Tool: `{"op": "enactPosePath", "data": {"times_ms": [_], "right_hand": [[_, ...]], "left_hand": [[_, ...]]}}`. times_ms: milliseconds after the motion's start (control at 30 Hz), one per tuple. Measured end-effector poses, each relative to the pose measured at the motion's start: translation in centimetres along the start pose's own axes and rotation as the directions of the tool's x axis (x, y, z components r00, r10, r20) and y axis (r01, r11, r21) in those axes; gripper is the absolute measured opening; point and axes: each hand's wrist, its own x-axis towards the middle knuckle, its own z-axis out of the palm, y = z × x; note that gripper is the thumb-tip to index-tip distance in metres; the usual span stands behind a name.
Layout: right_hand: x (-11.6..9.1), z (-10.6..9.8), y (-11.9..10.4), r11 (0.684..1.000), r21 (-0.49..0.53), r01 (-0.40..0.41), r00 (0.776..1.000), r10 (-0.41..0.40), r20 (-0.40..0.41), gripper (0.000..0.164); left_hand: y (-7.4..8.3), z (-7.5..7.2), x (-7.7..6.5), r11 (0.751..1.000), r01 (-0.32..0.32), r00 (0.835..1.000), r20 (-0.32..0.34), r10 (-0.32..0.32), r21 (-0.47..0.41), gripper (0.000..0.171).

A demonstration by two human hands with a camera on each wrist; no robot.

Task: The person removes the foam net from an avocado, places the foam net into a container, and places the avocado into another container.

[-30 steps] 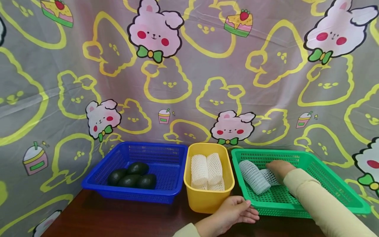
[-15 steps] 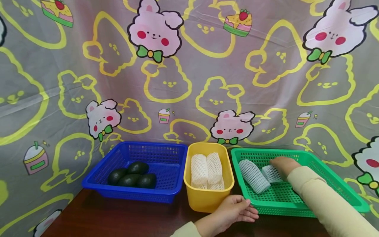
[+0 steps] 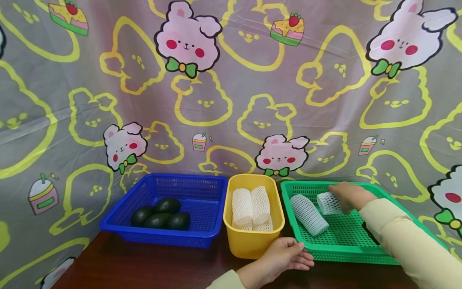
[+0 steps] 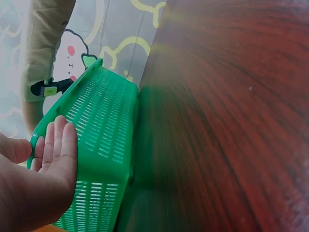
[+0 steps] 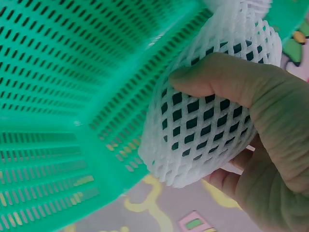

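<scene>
My right hand [image 3: 351, 195] grips an avocado in a white foam net sleeve [image 5: 207, 123] over the green basket [image 3: 346, 249]; dark skin shows through the mesh in the right wrist view. Another netted fruit [image 3: 308, 214] lies at the basket's left side. With fingers mostly straight, my left hand [image 3: 286, 257] rests at the basket's near left corner. In the left wrist view these fingers [image 4: 58, 145] lie along the outer wall, just under the rim. Part of the netted avocado is hidden behind my right hand in the head view.
Left of the green basket stands a yellow bin [image 3: 252, 243] holding several white foam net sleeves [image 3: 251, 206]. Further left, a blue basket [image 3: 205, 237] holds several bare avocados [image 3: 167, 205]. A patterned curtain [image 3: 223, 88] hangs behind the dark wooden table [image 3: 162, 265].
My right hand has risen towards the back of the green basket with the netted avocado, uncovering more of the basket floor. The left hand stays almost where it was.
</scene>
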Motion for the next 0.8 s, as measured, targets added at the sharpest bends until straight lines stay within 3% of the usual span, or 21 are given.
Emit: {"op": "enactPosePath", "data": {"times_ms": [333,600,800], "right_hand": [[-1.9,-2.8,-2.0,0.997,-0.041,0.06,0.997,-0.062,-0.053,0.064],[-3.5,-4.1,-3.2,0.995,0.066,0.08,0.994,-0.074,-0.086,0.061],[-5.2,-4.5,-4.5,0.985,0.084,0.154,0.974,-0.137,-0.183,0.063]], "left_hand": [[-0.1,-0.1,0.0,1.0,-0.008,1.0,0.004,0.008,0.021,0.021],[0.1,-0.3,-0.4,0.997,0.01,1.0,0.001,-0.01,0.072,0.025],[0.4,-0.7,-1.0,0.988,0.002,1.0,0.006,-0.003,0.157,0.027]]}}
